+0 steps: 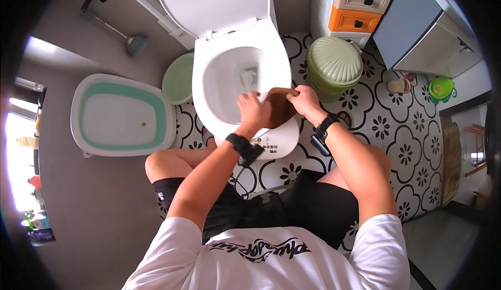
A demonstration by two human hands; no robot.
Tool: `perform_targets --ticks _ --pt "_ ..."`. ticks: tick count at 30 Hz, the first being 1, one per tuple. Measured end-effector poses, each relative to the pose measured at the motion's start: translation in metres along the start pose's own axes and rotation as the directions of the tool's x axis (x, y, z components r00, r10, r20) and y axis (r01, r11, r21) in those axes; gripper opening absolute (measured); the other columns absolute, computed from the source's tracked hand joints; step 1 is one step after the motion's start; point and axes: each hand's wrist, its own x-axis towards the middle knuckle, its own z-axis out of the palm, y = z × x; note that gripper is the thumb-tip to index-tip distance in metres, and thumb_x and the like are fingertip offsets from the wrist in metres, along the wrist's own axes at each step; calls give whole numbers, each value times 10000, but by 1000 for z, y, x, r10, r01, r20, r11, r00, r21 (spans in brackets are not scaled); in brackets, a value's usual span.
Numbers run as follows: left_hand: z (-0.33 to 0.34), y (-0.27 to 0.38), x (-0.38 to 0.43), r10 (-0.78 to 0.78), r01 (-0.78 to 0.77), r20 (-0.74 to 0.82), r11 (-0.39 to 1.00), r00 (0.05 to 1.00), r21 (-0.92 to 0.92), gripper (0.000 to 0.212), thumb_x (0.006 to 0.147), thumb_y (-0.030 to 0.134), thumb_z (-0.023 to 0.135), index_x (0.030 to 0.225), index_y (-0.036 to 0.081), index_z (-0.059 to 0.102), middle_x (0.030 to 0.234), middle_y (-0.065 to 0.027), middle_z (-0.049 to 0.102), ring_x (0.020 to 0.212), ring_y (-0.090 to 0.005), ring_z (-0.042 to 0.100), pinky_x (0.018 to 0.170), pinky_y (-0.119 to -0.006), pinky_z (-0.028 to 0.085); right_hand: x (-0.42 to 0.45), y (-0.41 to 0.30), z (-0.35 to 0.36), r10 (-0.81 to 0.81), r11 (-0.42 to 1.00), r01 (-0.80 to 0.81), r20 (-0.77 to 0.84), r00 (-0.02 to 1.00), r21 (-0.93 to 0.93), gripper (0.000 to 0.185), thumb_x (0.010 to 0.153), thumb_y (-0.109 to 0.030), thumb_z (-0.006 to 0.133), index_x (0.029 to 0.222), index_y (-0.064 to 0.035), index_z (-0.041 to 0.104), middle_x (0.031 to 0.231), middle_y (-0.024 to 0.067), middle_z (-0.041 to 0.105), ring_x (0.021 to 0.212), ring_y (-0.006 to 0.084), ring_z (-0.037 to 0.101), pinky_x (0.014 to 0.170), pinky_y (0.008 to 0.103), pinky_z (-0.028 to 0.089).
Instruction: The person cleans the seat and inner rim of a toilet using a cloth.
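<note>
Both hands hold a brown cloth (281, 108) over the right front rim of a white toilet bowl (199, 90). My right hand (304, 99) pinches the cloth's upper right edge between thumb and fingers. At the cloth's left edge is my left hand (253, 112), slightly blurred, its fingers curled over the bowl opening; what its fingertips grip cannot be told. The toilet lid (219, 0) stands raised. Something whitish (247, 78) shows at the bottom of the bowl. Below the front of the toilet lies a white mat or step (285, 141) with printed writing.
A white and mint baby bathtub (117, 114) and a green basin (178, 80) are on the left. A toilet brush (137, 44) hangs on the wall. To the right are a green lidded bin (334, 61), coloured drawers (358, 18), a grey cabinet (440, 45) and slippers (398, 85).
</note>
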Motion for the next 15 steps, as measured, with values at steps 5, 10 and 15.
perform_targets --ticks 5,10,15 --pt "28 51 -10 -145 120 279 987 949 102 757 858 432 567 1329 -92 290 1285 -209 406 1189 -346 397 967 -455 366 9 2 3 92 978 -53 -189 978 203 349 788 -189 614 1071 11 572 1038 210 634 970 349 616 830 404 493" --pt "55 61 32 -153 132 204 985 967 112 821 865 412 544 1359 -147 201 1288 -228 388 1193 -361 382 958 -473 379 -6 -36 -43 142 747 20 -190 972 665 415 781 -67 592 1164 45 479 1067 172 603 957 241 591 820 333 482" --pt "86 63 103 -158 149 112 985 981 87 866 874 361 491 1377 -194 55 1333 -307 316 1226 -416 344 958 -504 389 -17 -53 -84 143 541 15 -110 984 841 416 824 -92 588 1196 26 444 1059 116 587 912 164 580 755 284 475"
